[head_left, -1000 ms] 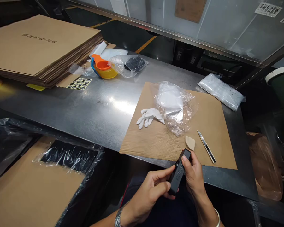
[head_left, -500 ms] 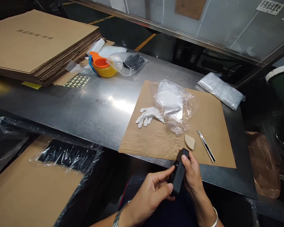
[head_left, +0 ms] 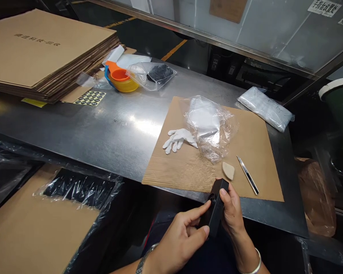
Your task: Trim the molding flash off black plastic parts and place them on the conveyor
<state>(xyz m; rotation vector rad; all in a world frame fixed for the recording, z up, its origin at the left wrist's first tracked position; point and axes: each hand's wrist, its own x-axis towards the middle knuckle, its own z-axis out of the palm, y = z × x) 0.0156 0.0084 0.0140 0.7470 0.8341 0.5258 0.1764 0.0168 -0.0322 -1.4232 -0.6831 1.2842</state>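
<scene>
A black rectangular block-like part (head_left: 216,213) with a round opening in one side is held over the table's near edge. My left hand (head_left: 180,236) is closed on its lower end, thumb on the near face and index fingertip at the opening. On the far side, my right hand (head_left: 232,209) grips the upper end with the thumb on top. Just beyond the part, a small beige wedge-shaped pad (head_left: 228,171) lies on a cardboard sheet (head_left: 180,173). To its right is a slim craft knife (head_left: 247,175). The fingers under the part are partly hidden.
A white glove (head_left: 179,140) and crumpled clear plastic bags (head_left: 207,123) lie on the cardboard. Farther off are a wrapped white packet (head_left: 265,108), an orange and yellow tape dispenser (head_left: 124,80), a sticker sheet (head_left: 90,98) and stacked cardboard (head_left: 48,45). A box (head_left: 42,220) stands at lower left.
The black part has turned slightly in my hands, so its side with the round opening shows more. Both hands keep their hold. The whole view has shifted a little.
</scene>
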